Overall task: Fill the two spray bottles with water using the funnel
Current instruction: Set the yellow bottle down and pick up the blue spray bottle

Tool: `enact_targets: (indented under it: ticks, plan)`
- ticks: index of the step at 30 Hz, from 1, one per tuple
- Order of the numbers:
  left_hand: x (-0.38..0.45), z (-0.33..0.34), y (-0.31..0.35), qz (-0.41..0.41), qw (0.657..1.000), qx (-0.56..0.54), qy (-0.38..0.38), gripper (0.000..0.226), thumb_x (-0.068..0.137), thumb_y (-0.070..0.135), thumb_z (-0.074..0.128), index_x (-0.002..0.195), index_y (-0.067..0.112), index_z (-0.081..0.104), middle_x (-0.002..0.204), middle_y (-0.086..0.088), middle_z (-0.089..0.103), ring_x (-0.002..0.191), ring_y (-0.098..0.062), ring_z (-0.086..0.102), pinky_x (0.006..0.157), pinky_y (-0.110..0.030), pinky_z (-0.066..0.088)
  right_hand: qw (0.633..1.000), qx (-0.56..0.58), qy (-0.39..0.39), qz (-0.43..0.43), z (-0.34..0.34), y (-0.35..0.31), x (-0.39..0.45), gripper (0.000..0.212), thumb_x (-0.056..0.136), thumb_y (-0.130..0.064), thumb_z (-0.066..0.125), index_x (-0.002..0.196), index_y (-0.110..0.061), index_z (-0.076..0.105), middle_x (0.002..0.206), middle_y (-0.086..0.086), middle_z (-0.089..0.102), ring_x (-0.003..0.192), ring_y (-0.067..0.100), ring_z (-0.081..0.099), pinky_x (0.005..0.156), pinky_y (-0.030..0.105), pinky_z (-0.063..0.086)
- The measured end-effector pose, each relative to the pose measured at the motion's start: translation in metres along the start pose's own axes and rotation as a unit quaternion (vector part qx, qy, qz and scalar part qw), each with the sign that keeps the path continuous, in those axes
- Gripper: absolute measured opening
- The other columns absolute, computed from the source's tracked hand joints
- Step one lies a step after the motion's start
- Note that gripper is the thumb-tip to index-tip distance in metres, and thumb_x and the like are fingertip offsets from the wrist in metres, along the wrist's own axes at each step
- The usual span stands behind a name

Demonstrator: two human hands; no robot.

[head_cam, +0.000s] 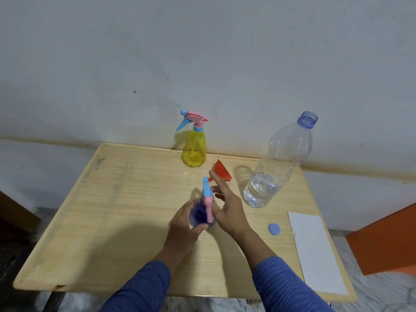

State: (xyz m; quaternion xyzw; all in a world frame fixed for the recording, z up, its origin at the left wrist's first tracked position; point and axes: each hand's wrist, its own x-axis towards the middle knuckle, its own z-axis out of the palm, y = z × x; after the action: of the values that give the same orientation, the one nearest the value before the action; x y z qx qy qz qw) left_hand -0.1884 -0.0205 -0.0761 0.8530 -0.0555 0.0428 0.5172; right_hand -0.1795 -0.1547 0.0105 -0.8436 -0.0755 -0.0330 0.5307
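A purple spray bottle (pixel 198 216) with a pink and blue trigger head stands at the middle of the wooden table (pixel 112 210). My left hand (pixel 183 228) grips its body. My right hand (pixel 227 207) is beside the trigger head with its fingers spread and relaxed, touching or nearly touching it. A yellow spray bottle (pixel 194 147), trigger head on, stands at the back of the table. An orange funnel (pixel 221 171) lies on its side just behind my right hand. A large clear water bottle (pixel 276 165), uncapped and about a quarter full, stands at the right.
The water bottle's blue cap (pixel 274 229) lies on the table right of my hands. A white sheet of paper (pixel 315 251) lies along the right edge. An orange box-like object (pixel 387 242) stands off the table at the right. A wall rises behind.
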Motion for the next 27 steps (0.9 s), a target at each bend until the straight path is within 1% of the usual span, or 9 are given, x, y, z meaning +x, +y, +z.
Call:
enact_targets:
  ticks: [3, 5, 8, 10, 13, 15, 19, 23, 27]
  plan:
    - [0.000, 0.000, 0.000, 0.005, 1.000, 0.010, 0.001, 0.069, 0.066, 0.017, 0.080, 0.126, 0.029, 0.049, 0.115, 0.026, 0.052, 0.102, 0.014, 0.049, 0.084, 0.000, 0.035, 0.999, 0.021, -0.025, -0.006, 0.000, 0.001, -0.003, 0.066, 0.085, -0.010, 0.054, 0.135, -0.048, 0.034, 0.136, -0.012, 0.052, 0.123, 0.005, 0.050, 0.097, 0.014, 0.044]
    - [-0.001, 0.000, -0.001, 0.007, 1.000, 0.009, -0.002, 0.067, 0.066, 0.017, 0.079, 0.124, 0.032, 0.049, 0.112, 0.025, 0.054, 0.101, 0.011, 0.051, 0.083, -0.002, 0.038, 0.999, 0.028, -0.017, -0.020, 0.000, 0.000, -0.002, 0.062, 0.087, -0.011, 0.055, 0.134, -0.048, 0.036, 0.139, -0.013, 0.049, 0.127, 0.007, 0.048, 0.100, 0.016, 0.043]
    - [-0.001, 0.001, -0.003, 0.007, 1.000, 0.012, -0.002, 0.066, 0.065, 0.020, 0.077, 0.124, 0.027, 0.049, 0.110, 0.018, 0.057, 0.096, 0.002, 0.054, 0.083, -0.012, 0.043, 0.998, 0.001, 0.017, -0.057, 0.000, -0.009, 0.009, 0.061, 0.089, -0.013, 0.062, 0.137, -0.040, 0.036, 0.133, -0.023, 0.048, 0.122, 0.006, 0.049, 0.102, 0.020, 0.042]
    - [-0.001, 0.001, -0.003, 0.002, 1.000, -0.002, -0.001, 0.068, 0.065, 0.020, 0.076, 0.127, 0.025, 0.049, 0.115, 0.020, 0.056, 0.101, 0.003, 0.054, 0.087, -0.011, 0.040, 0.995, -0.030, 0.040, -0.085, -0.002, -0.019, 0.021, 0.065, 0.086, -0.016, 0.066, 0.140, -0.032, 0.035, 0.118, -0.029, 0.049, 0.110, 0.009, 0.053, 0.096, 0.019, 0.042]
    - [-0.002, -0.001, 0.002, -0.005, 1.000, -0.022, -0.001, 0.067, 0.062, 0.020, 0.073, 0.123, 0.035, 0.048, 0.115, 0.029, 0.053, 0.105, 0.009, 0.051, 0.090, -0.009, 0.038, 0.990, -0.047, 0.075, -0.114, -0.006, -0.037, 0.042, 0.071, 0.083, -0.020, 0.069, 0.143, -0.025, 0.031, 0.091, -0.025, 0.047, 0.087, 0.008, 0.051, 0.082, 0.012, 0.039]
    - [-0.002, -0.001, 0.003, -0.010, 1.000, -0.021, -0.003, 0.068, 0.062, 0.019, 0.072, 0.121, 0.040, 0.046, 0.115, 0.031, 0.052, 0.106, 0.011, 0.050, 0.091, -0.007, 0.036, 0.986, -0.058, 0.083, -0.135, -0.008, -0.050, 0.056, 0.072, 0.083, -0.020, 0.069, 0.144, -0.023, 0.029, 0.085, -0.020, 0.045, 0.083, 0.007, 0.049, 0.079, 0.009, 0.037]
    - [-0.002, 0.000, -0.001, -0.021, 1.000, -0.010, -0.008, 0.069, 0.064, 0.015, 0.075, 0.126, 0.032, 0.049, 0.117, 0.030, 0.050, 0.108, 0.008, 0.049, 0.092, -0.007, 0.034, 0.986, -0.063, 0.056, -0.143, -0.014, -0.074, 0.079, 0.072, 0.085, -0.021, 0.066, 0.142, -0.032, 0.024, 0.093, 0.005, 0.050, 0.092, 0.023, 0.054, 0.086, 0.032, 0.048]
    - [-0.003, -0.001, 0.002, -0.037, 0.999, -0.005, -0.006, 0.069, 0.065, 0.012, 0.077, 0.127, 0.028, 0.050, 0.116, 0.033, 0.046, 0.107, 0.009, 0.047, 0.091, -0.001, 0.030, 0.986, -0.095, 0.050, -0.126, -0.018, -0.087, 0.096, 0.066, 0.089, -0.024, 0.061, 0.145, -0.026, 0.028, 0.099, 0.005, 0.047, 0.092, 0.018, 0.053, 0.084, 0.028, 0.047]
    - [-0.003, -0.002, 0.006, -0.035, 0.999, -0.009, -0.003, 0.069, 0.066, 0.010, 0.077, 0.121, 0.037, 0.044, 0.113, 0.038, 0.042, 0.103, 0.022, 0.042, 0.089, 0.003, 0.028, 0.979, -0.196, 0.014, -0.055, -0.030, -0.080, 0.107, 0.062, 0.094, -0.026, 0.052, 0.148, -0.023, 0.022, 0.099, 0.005, 0.042, 0.087, 0.015, 0.047, 0.074, 0.022, 0.032]
